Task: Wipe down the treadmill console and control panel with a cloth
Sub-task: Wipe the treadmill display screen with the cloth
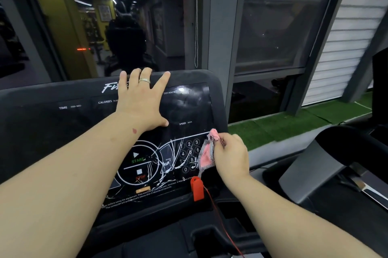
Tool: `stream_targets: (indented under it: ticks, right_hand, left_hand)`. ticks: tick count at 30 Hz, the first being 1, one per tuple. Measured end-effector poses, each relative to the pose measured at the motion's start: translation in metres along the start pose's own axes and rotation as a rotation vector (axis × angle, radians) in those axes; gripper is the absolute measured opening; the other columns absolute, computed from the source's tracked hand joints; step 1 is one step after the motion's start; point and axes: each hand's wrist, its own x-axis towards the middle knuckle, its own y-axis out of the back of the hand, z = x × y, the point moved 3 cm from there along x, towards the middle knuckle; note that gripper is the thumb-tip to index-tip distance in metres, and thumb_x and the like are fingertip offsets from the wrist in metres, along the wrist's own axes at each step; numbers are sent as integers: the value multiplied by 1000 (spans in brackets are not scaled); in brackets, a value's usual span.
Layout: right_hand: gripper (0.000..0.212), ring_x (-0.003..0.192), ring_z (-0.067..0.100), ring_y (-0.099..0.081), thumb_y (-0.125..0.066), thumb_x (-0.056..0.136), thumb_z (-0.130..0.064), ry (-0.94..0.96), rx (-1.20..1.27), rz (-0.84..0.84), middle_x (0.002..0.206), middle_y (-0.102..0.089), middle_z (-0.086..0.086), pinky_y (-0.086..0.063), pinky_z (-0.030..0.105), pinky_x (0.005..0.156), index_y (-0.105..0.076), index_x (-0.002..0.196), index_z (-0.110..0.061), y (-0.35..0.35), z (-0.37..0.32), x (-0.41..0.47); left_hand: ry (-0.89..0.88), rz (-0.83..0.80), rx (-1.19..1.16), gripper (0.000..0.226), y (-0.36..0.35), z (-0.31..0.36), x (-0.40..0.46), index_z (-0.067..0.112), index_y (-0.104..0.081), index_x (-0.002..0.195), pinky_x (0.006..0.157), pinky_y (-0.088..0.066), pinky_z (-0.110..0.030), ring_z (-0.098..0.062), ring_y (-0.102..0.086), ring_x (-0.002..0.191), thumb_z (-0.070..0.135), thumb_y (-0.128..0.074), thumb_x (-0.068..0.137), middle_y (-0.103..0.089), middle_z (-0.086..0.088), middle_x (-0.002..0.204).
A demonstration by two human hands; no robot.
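The black treadmill console (42, 123) fills the lower left and middle of the view, with TIME, CALORIES, DISTANCE and SPEED labels on its dark display. Below the display lies the control panel (168, 165), cracked, with START and STOP buttons and a number keypad. My left hand (142, 100) lies flat with spread fingers on the upper display, a ring on one finger. My right hand (231, 155) grips a pink and grey cloth (206, 155) against the keypad's right edge.
A red safety key (197, 188) with a thin red cord sits at the panel's lower edge. A dark window (126, 27) stands behind the console. Right of it lie green turf (294, 123) and part of another machine (346, 152).
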Motion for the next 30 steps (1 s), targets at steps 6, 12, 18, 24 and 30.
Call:
stream_targets:
  ticks: [6, 12, 18, 24, 30]
  right_hand:
    - [16, 74, 8, -53, -55, 99, -25, -141, 72, 19, 87, -58, -4, -36, 30, 61, -70, 93, -29, -10, 20, -30]
    - [38, 68, 15, -60, -54, 99, -46, -234, 268, 43, 71, -65, -2, -51, 36, 63, -66, 74, -20, -16, 6, 5]
    - [23, 77, 16, -67, -55, 96, -50, -301, 255, 6, 81, -70, -7, -54, 35, 66, -69, 87, -34, -24, 36, -38]
    - [31, 78, 13, -62, -50, 99, -46, -169, 167, 53, 83, -67, -6, -52, 34, 67, -67, 84, -25, -18, 13, -1]
    - [17, 78, 6, -54, -55, 100, -23, -53, 83, -18, 87, -53, -8, -39, 25, 64, -70, 98, -30, -5, 15, -22]
  left_hand:
    - [-9, 14, 0, 139, 0, -1, -1, 42, -2, 160, 125, 1, -57, -34, -8, 152, 76, -83, 52, -15, -10, 163]
    - [0, 5, -9, 139, 1, 0, -1, 42, -3, 160, 125, 1, -57, -35, -7, 152, 74, -85, 52, -15, -10, 163]
    - [-11, 6, -10, 138, 2, -1, -2, 41, -2, 160, 125, 1, -57, -34, -6, 152, 75, -84, 54, -14, -10, 163]
    - [-12, 18, -16, 138, 2, -2, -2, 42, -3, 160, 125, 0, -57, -34, -7, 152, 76, -84, 53, -15, -10, 163]
    - [-21, 28, -22, 138, -1, -5, -2, 42, -3, 160, 125, 1, -57, -33, -7, 152, 76, -84, 53, -14, -8, 163]
